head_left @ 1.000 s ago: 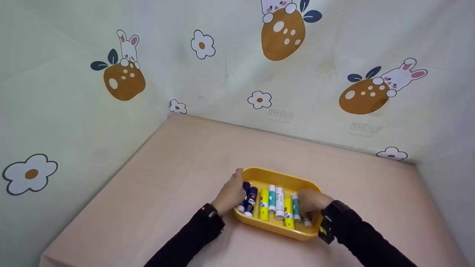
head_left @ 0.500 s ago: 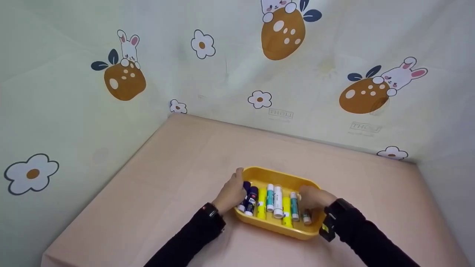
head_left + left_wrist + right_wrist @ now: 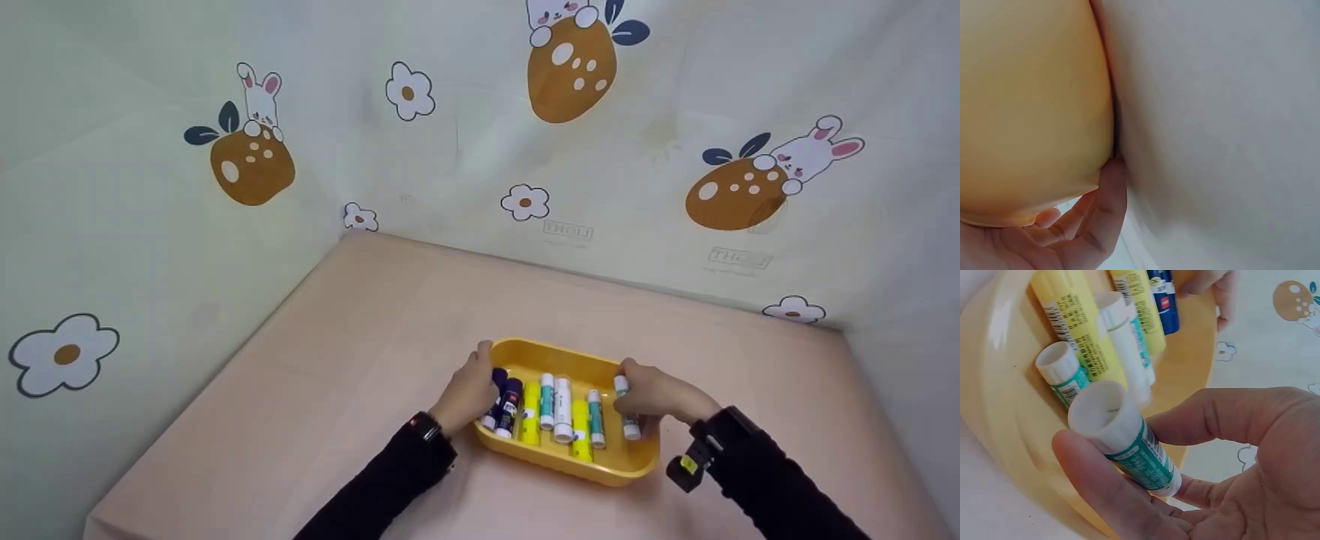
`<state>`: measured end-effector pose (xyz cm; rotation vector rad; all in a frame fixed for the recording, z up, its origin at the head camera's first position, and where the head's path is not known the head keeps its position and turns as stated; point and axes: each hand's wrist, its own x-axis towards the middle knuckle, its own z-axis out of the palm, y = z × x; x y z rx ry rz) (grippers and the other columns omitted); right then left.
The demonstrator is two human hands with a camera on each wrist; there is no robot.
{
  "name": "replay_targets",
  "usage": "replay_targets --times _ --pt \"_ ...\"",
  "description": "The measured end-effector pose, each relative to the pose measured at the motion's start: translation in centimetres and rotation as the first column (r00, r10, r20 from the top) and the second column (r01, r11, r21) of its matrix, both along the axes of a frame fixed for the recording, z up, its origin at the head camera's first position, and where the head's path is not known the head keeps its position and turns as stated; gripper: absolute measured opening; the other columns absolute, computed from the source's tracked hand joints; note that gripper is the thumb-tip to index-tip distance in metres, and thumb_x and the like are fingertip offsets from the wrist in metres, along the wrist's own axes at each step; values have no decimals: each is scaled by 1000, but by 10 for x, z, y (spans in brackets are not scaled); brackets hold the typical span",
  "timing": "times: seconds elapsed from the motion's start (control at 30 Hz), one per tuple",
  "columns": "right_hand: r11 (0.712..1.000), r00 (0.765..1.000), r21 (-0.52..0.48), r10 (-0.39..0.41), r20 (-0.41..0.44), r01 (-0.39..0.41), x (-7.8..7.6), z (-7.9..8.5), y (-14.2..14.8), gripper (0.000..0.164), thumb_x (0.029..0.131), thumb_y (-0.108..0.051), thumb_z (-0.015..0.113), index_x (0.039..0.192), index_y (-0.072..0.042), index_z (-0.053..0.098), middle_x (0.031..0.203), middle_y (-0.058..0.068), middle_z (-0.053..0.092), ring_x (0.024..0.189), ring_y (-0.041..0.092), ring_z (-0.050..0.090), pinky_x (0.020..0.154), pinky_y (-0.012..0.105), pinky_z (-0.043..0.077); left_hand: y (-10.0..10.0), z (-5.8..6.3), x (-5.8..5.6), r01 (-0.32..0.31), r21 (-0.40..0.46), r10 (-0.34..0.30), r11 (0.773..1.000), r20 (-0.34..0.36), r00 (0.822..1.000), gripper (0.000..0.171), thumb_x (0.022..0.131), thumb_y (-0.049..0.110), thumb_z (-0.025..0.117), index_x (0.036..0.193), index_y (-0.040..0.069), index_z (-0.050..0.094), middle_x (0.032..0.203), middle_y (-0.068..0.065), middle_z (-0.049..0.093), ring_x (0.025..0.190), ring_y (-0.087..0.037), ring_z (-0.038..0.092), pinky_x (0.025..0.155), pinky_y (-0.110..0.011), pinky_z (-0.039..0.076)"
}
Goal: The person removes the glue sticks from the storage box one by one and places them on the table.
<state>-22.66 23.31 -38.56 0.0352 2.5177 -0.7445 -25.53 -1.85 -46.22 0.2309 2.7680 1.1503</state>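
Observation:
A yellow tray [image 3: 574, 361] holds several glue sticks laid side by side. My left hand [image 3: 466, 390] grips its left end, fingertips under the outer wall in the left wrist view. At the right end, my right hand [image 3: 658, 391] pinches a white-and-teal glue stick [image 3: 1148, 461] between thumb and fingers, its hollow white end towards the right wrist camera. Left of it lie another teal glue stick [image 3: 596, 421], two yellow ones [image 3: 531, 414], a white one [image 3: 562, 411] and a teal one [image 3: 547, 401]. Two navy glue sticks [image 3: 509, 407] lie beside my left hand, one partly hidden.
The tray stands on a table with a pale pink cover [image 3: 360, 322]. Behind and at the left rise cloth walls [image 3: 465, 150] printed with rabbits and flowers. A dark device [image 3: 686, 472] hangs from my right wrist.
My right hand has come up and to the right from low inside the tray, bringing the white-and-teal glue stick. Some other glue sticks have shifted slightly left. My left hand stays put.

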Motion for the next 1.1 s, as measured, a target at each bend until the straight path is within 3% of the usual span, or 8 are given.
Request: replay_targets --times 0.27,0.5,0.73,1.1 --pt "992 999 -121 -46 -23 43 11 11 22 52 85 -10 59 130 1 36 96 17 57 57 20 64 56 31 57 -1 -1 0 0 -9 0 1000 -14 1000 59 87 -1 47 141 6 24 126 -23 49 107 -32 57 94 -43 48" --pt "975 993 -202 -107 -40 97 24 9 46 55 85 -14 62 130 1 34 93 16 54 62 22 61 59 32 57 0 0 0 -13 -10 13 1000 -16 1000 60 86 -2 49 141 5 25 125 -23 50 106 -34 58 93 -45 49" --pt "953 977 -255 -192 -94 163 32 -6 68 59 85 -12 60 132 2 29 99 18 44 67 22 61 61 34 57 1 -1 -2 -15 8 15 1000 6 1000 60 87 -2 47 142 6 23 128 -23 48 110 -33 56 97 -45 46" --pt "952 971 -208 -236 -40 223 35 -46 82 56 79 -10 62 126 2 33 86 14 51 63 21 60 54 31 56 0 -1 -1 4 2 -4 1000 -10 1000 60 87 -2 47 141 5 24 125 -22 49 107 -32 57 93 -44 48"
